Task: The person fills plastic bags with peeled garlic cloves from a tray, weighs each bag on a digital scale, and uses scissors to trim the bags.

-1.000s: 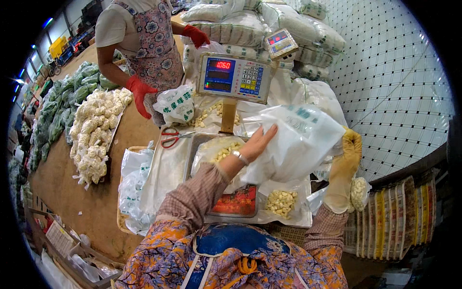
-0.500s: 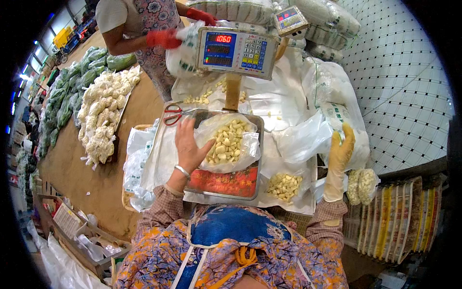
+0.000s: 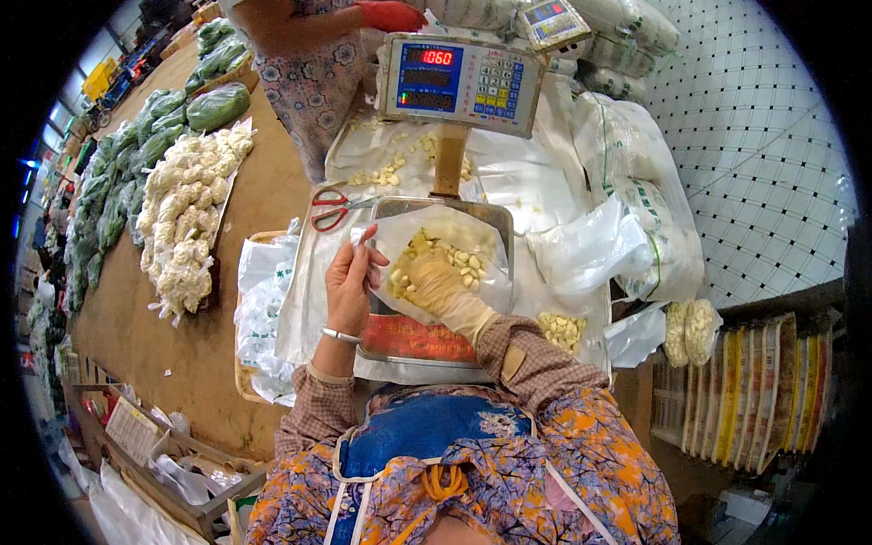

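Observation:
A clear plastic bag of peeled garlic cloves lies open on the metal pan of a scale. My left hand, bare with a bracelet at the wrist, pinches the bag's left edge between thumb and fingers. My right hand, in a pale yellow glove, reaches inside among the cloves; its fingertips are hidden. Above the pan stands the scale's lit display. Red-handled scissors lie left of the pan. A smaller heap of cloves sits to its right, partly behind my right sleeve.
Crumpled plastic bags and large filled sacks are on the right. Loose cloves lie behind the pan. A co-worker's red glove shows at the top. Bagged garlic is piled on the left floor; stacked crates stand lower right.
My right hand has come from the plastic bags on the right into the bag of cloves. My left hand, spread before, now pinches the bag's edge. The co-worker's arms have shifted up.

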`<action>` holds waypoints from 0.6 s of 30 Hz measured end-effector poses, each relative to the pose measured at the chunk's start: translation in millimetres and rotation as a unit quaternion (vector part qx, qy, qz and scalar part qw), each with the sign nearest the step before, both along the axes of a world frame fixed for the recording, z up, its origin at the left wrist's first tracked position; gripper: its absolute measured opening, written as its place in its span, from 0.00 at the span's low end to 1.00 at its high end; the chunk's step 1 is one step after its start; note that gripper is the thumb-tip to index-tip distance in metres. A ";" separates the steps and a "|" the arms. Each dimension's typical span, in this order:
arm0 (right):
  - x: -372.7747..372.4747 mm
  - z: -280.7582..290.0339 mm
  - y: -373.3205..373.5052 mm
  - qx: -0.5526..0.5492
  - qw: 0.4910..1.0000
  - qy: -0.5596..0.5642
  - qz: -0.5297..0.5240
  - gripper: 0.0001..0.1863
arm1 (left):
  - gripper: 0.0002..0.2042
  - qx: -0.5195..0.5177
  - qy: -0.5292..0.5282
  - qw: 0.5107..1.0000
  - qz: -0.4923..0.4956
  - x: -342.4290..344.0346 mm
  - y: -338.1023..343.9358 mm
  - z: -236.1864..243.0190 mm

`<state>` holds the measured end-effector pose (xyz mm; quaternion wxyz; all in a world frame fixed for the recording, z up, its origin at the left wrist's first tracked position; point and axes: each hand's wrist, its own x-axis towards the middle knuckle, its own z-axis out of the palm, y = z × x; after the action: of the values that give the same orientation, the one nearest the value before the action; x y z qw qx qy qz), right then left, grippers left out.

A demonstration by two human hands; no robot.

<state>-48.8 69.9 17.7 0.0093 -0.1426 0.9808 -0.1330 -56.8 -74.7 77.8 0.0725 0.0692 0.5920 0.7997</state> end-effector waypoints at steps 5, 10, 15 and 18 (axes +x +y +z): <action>-3.4 14.9 8.0 -0.332 0.941 -0.035 -0.052 0.11 | 0.12 -0.030 0.009 0.999 -0.017 2.6 -10.5 5.2; 1.4 56.0 33.3 -0.485 0.855 -0.121 -0.135 0.06 | 0.12 -0.041 0.008 0.999 -0.026 -4.6 -10.3 -6.4; 76.2 133.9 115.8 -0.600 0.772 -0.091 -0.188 0.12 | 0.11 -0.099 0.053 0.994 -0.001 -0.2 -7.0 -6.8; 124.6 108.1 168.8 -0.578 0.763 -0.119 -0.262 0.12 | 0.10 -0.112 0.063 0.992 -0.003 0.9 -0.1 -9.3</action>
<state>75.9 238.7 125.8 0.0066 0.1584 0.7079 -0.6883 -55.8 -74.7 68.5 0.0445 0.1129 0.6809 0.7222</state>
